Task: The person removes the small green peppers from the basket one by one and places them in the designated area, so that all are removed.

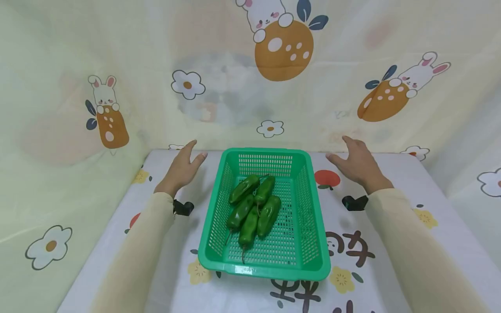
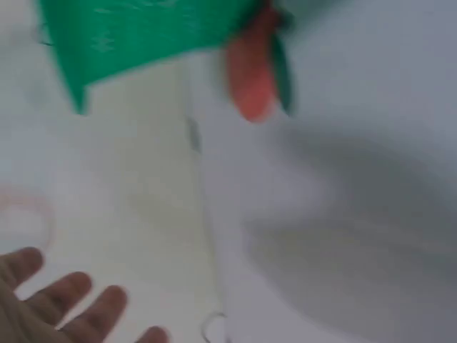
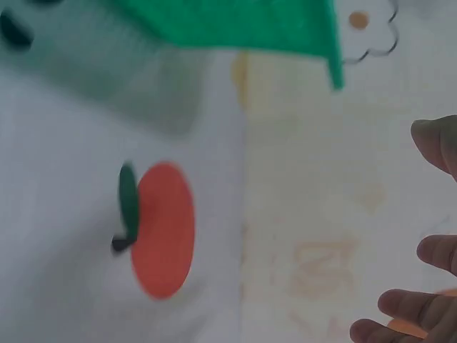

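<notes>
A green plastic basket [image 1: 266, 273] with slotted walls stands on the table in the head view. Several green peppers [image 1: 269, 216] lie inside it, grouped toward its left side. My left hand [image 1: 183, 167] is held to the left of the basket, fingers extended and holding nothing. On the opposite side, my right hand [image 1: 358, 164] is raised with its fingers spread, also apart from the basket. Both wrist views show the basket wall [image 2: 157, 36] beyond loose fingers [image 3: 421, 307], with a gap between.
The white tablecloth [image 1: 172, 278] carries printed fruit, flowers and dark lettering. Behind the basket rises a pale curtain [image 1: 227, 108] with rabbit and flower prints, and it continues along the left and right sides. A small black wrist camera [image 1: 355, 203] sits below the right hand.
</notes>
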A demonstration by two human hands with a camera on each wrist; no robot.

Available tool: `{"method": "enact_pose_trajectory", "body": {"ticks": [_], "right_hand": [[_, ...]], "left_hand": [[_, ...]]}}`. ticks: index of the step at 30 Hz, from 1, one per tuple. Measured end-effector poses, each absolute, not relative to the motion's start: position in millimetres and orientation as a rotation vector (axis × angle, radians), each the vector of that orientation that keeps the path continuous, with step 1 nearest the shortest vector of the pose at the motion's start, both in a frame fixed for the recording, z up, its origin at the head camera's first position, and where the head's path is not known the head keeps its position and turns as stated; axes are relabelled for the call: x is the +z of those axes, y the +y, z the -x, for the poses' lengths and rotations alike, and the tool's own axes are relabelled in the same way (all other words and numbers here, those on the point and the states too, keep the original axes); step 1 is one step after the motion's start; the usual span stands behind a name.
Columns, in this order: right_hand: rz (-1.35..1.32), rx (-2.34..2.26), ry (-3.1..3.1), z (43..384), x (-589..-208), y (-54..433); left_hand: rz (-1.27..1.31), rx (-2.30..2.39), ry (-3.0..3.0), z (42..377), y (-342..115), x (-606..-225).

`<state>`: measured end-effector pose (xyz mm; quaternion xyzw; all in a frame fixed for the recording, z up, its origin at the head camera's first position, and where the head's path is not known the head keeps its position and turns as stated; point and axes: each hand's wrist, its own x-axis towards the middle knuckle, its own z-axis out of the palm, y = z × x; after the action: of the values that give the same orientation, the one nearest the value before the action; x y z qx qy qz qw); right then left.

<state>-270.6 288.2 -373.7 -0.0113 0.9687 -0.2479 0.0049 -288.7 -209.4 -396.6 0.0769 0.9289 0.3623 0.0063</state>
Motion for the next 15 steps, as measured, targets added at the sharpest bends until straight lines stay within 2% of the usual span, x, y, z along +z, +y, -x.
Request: {"method": "enact_pose_trajectory", "body": {"ticks": [15], "right_hand": [[0.281, -1.108, 2.947, 251, -345, 208]], "left_hand": [[-0.222, 1.454, 2.586, 250, -191, -380]]}}
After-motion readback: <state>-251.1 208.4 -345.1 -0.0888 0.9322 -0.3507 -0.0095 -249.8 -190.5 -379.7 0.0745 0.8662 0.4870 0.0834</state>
